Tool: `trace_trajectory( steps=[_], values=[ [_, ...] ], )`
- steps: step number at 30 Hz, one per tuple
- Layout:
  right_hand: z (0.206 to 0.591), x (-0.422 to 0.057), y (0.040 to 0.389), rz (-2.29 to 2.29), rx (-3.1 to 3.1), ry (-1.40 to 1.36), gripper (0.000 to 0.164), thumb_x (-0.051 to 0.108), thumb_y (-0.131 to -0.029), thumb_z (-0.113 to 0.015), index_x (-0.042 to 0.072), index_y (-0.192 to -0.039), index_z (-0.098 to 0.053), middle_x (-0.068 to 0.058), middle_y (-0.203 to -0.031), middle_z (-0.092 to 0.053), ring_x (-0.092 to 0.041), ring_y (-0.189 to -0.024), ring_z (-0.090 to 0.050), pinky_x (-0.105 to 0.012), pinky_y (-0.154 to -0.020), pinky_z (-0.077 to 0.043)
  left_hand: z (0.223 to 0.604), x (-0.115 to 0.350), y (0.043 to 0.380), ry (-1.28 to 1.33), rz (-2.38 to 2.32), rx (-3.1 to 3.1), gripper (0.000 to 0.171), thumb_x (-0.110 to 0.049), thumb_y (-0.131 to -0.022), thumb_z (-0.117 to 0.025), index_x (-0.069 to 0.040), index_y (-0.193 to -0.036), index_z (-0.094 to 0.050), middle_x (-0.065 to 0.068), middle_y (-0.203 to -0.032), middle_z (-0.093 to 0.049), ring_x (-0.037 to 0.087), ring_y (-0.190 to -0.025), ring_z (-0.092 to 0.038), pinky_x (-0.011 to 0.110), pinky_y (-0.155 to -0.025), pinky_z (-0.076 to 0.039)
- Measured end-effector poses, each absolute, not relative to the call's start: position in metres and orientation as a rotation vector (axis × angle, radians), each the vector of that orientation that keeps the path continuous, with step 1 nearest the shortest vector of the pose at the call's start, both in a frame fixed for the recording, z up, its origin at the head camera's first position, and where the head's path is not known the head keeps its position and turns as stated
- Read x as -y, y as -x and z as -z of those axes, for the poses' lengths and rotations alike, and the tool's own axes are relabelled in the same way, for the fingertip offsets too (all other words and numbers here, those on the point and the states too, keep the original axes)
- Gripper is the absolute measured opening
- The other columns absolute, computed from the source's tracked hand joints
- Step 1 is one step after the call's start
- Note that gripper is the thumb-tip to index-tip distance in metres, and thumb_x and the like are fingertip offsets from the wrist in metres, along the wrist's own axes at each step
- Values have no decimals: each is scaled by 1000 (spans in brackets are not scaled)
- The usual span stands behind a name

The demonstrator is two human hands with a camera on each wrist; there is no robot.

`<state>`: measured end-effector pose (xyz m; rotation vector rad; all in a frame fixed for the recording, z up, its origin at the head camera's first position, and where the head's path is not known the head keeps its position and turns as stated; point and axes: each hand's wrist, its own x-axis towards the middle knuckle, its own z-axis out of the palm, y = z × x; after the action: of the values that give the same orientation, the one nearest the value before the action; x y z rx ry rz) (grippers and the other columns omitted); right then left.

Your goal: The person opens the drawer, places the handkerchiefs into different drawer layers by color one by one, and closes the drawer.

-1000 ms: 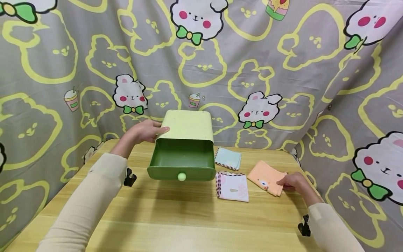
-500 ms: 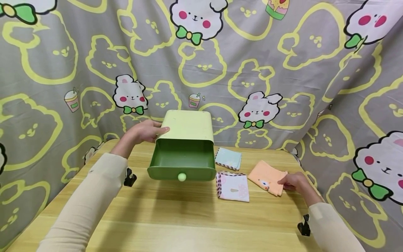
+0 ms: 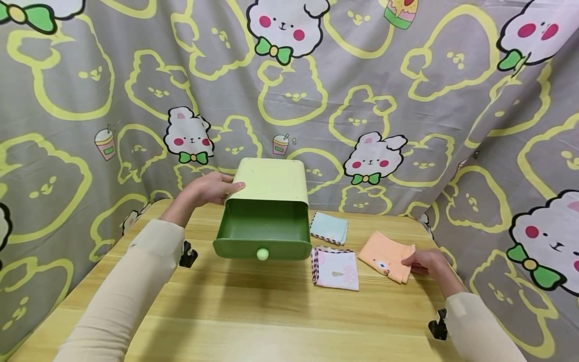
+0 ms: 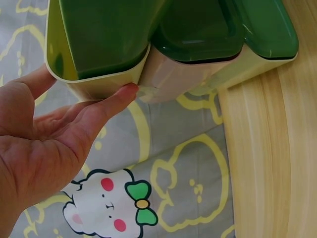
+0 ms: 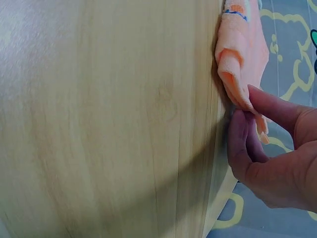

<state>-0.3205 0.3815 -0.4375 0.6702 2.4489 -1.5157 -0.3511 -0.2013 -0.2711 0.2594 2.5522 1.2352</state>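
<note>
The orange folded towel (image 3: pixel 384 255) lay in the right of the head view, its longer axis slanting from upper left to lower right, with the bear motif near its lower-left edge. A white folded towel (image 3: pixel 336 271) lay just left of it, a pale blue one (image 3: pixel 330 228) farther up, all on the wooden tabletop (image 3: pixel 280 322).

The right hand (image 3: pixel 427 262) reached in from the lower right, pointing to the upper left. Its thumb and fingers (image 5: pixel 239 148) pinched the orange towel's near corner, bunching the cloth between them.

Left of centre, the green drawer (image 3: pixel 239 249) stood pulled out of its yellow casing (image 3: pixel 273 176), front and round knob (image 3: pixel 262 254) facing the bottom of the frame. The left hand (image 3: pixel 209 189), its forearm slanting up from the lower left, braced the casing's left side: thumb on top, fingers (image 4: pixel 115 100) spread from it and fairly straight against the wall.
</note>
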Motion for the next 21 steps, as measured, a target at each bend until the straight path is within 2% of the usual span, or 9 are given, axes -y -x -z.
trace_trajectory(
  steps=[4, 10, 21],
  values=[
    [436, -384, 319, 1487, -2441, -688, 15, 5, -80, -79, 4, -75, -66, 3, -59, -64, -8, -58, -66, -24, -61, -59, 271, 201, 351, -262, -1232, -2556, 62, -39, -106, -53, -3, -154, -41, 20, -138, -57, 28, -124, -57, 47, -109, -50],
    [435, -385, 317, 1483, -2444, -715, 15, 6, -79, -78, 2, -78, -64, 3, -60, -64, -8, -57, -65, -25, -61, -59, 272, 201, 351, -262, -1230, -2557, 62, -40, -106, -53, -3, -155, -41, 20, -139, -57, 30, -126, -57, 47, -109, -49],
    [431, -383, 317, 1593, -2377, -632, 14, -1, -82, -70, -7, -91, -61, 0, -64, -65, -10, -60, -66, -26, -63, -61, 272, 203, 353, -272, -1229, -2552, 62, -40, -106, -52, -3, -155, -41, 20, -139, -57, 30, -127, -57, 47, -110, -49]
  ],
)
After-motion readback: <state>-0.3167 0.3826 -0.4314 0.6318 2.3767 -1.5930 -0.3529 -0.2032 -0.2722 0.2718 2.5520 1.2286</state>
